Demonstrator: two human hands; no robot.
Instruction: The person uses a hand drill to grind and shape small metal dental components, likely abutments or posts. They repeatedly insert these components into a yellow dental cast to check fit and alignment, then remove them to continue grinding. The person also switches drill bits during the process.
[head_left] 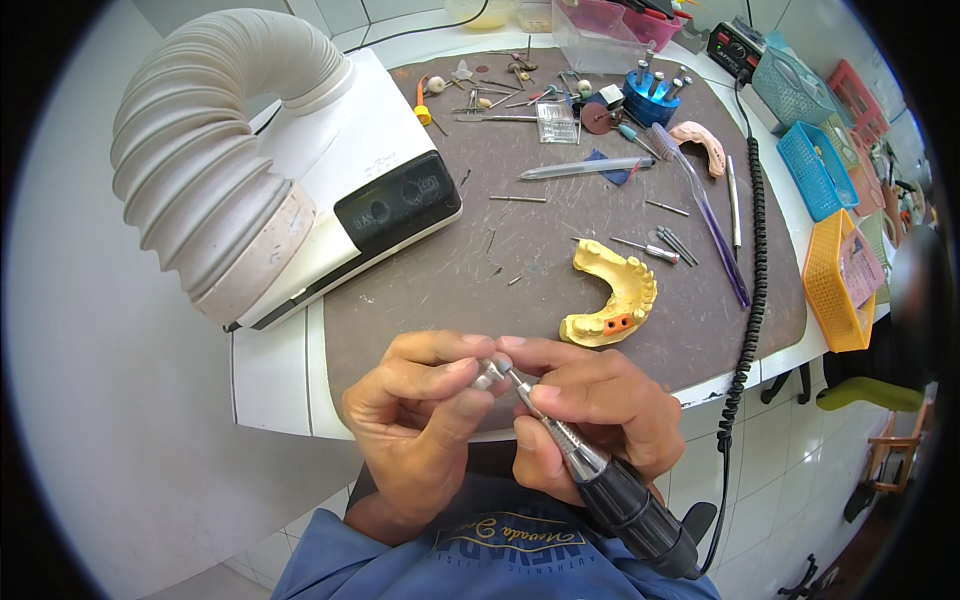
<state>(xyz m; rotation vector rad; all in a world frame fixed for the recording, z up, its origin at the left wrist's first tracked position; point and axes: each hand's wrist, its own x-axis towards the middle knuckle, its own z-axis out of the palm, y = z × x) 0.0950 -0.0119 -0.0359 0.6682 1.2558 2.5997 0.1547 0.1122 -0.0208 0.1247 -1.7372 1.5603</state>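
My left hand (420, 405) pinches a small silvery metal dental piece (487, 377) between thumb and fingertips, near the table's front edge. Wrapped around a black and silver rotary handpiece (590, 465) is my right hand (610, 400). The handpiece points up and left, and its small greyish tip (504, 366) meets or nearly meets the metal piece; the exact contact is too small to tell. Just beyond my right hand lies a yellow dental model (625, 285), curved like a jaw, with an orange-red patch holding two dark holes.
A white suction box with a ribbed hose (215, 150) stands at left. Burs, a clear pen (585, 168), a toothbrush (700, 205), a blue bur stand (652, 100) and a pink arch (700, 145) lie farther back. The coiled black cord (752, 300) runs along the right, beside plastic baskets (838, 280).
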